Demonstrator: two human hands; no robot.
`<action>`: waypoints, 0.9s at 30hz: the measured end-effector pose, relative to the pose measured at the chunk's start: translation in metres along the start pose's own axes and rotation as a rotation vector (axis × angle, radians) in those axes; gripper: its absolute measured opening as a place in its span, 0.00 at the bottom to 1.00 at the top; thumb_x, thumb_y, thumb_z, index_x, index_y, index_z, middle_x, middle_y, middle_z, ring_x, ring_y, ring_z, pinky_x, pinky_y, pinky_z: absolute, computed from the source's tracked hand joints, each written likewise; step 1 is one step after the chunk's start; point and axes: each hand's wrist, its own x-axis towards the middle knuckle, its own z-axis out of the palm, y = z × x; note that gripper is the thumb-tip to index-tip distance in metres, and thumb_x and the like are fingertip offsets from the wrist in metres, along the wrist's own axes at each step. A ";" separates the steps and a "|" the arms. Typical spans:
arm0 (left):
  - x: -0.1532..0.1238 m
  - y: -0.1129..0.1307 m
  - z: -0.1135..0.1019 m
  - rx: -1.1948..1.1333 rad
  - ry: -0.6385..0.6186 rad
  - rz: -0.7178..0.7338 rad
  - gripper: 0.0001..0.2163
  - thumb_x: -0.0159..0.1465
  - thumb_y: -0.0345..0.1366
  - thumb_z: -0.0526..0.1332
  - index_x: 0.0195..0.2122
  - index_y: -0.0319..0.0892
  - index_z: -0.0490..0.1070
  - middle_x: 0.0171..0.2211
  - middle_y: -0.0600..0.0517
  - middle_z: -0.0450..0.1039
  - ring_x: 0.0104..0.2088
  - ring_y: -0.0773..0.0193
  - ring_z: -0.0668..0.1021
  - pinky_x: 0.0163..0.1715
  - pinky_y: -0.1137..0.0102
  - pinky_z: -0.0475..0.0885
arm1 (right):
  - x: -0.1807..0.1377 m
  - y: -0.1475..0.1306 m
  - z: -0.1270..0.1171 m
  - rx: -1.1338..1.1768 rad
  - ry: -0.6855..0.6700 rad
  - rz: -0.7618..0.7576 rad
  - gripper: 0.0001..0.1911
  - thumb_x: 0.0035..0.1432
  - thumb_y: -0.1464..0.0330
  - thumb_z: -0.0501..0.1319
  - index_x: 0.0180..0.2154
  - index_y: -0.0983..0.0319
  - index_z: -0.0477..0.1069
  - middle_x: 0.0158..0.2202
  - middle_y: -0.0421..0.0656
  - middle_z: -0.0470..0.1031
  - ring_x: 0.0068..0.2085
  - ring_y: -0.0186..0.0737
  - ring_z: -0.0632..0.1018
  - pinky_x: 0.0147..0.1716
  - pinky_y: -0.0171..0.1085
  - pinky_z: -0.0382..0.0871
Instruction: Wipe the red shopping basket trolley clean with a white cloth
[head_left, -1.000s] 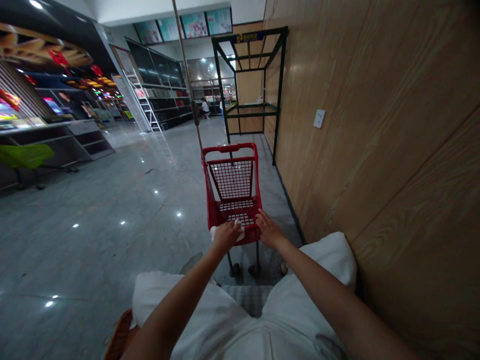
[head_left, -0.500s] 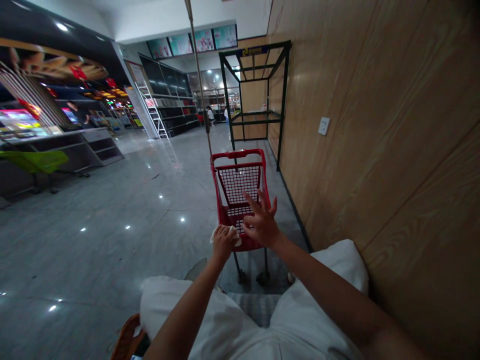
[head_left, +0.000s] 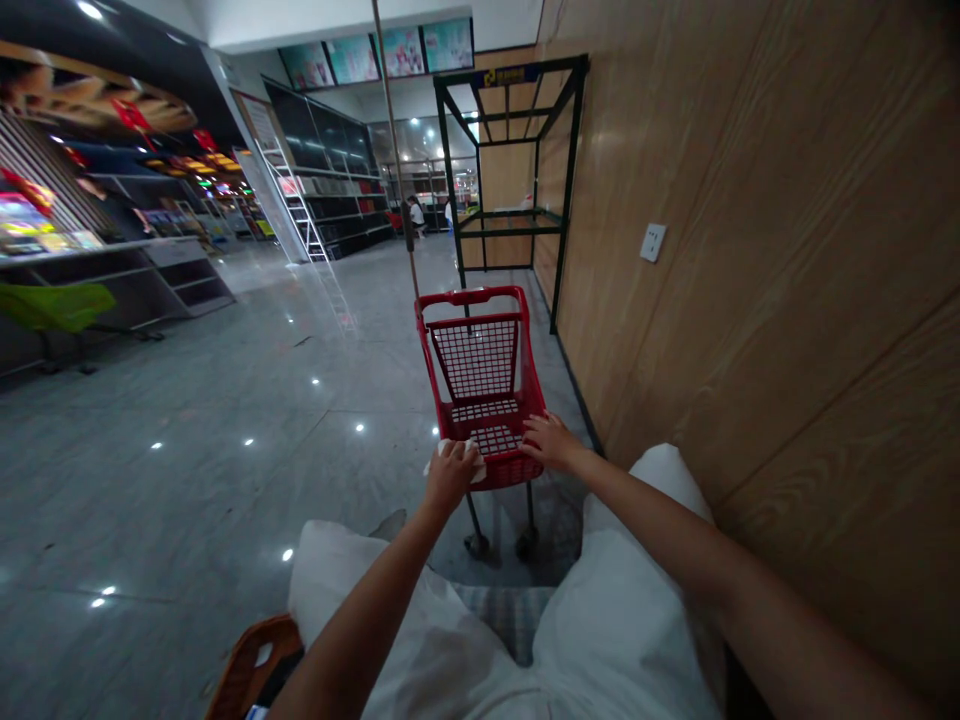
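Note:
A small red shopping cart (head_left: 480,355) with a grid basket stands in front of my knees. My left hand (head_left: 451,468) is closed on a white cloth (head_left: 477,462) and presses it against the near left corner of the basket rim. Over the near right corner of that rim, my right hand (head_left: 551,440) has its fingers hooked, gripping the cart. The palm sides of both hands are hidden. A thin pole (head_left: 391,130) rises from the cart's far left side.
Wood panelling (head_left: 712,300) with a socket (head_left: 653,242) runs along the right. Beyond the cart stands a dark metal frame (head_left: 561,200). An orange basket (head_left: 244,665) is by my left leg. A green cart (head_left: 56,305), a counter and a ladder (head_left: 300,215) are farther left.
My right hand, raised with fingers spread above the basket, has come down to the right onto the cart's rim. My left hand stays with the cloth at the near left corner.

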 end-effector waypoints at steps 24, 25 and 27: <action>0.138 0.013 0.055 0.038 -0.108 -0.058 0.18 0.64 0.41 0.56 0.54 0.45 0.61 0.55 0.43 0.63 0.54 0.51 0.65 0.47 0.56 0.65 | 0.106 0.086 0.039 0.006 0.038 -0.168 0.09 0.58 0.66 0.56 0.35 0.59 0.75 0.33 0.42 0.78 0.40 0.41 0.73 0.57 0.43 0.52; 0.144 0.010 0.055 0.031 -0.112 -0.065 0.18 0.64 0.41 0.56 0.54 0.44 0.61 0.55 0.43 0.63 0.53 0.52 0.66 0.46 0.58 0.66 | 0.112 0.088 0.042 0.019 0.052 -0.163 0.09 0.58 0.67 0.56 0.34 0.60 0.75 0.33 0.42 0.78 0.40 0.41 0.73 0.57 0.43 0.52; 0.153 0.004 0.055 0.021 -0.110 -0.073 0.20 0.63 0.43 0.57 0.55 0.43 0.60 0.53 0.43 0.64 0.50 0.54 0.68 0.44 0.62 0.67 | 0.123 0.090 0.047 0.052 0.080 -0.155 0.09 0.58 0.67 0.56 0.33 0.61 0.74 0.32 0.43 0.78 0.39 0.41 0.73 0.56 0.42 0.53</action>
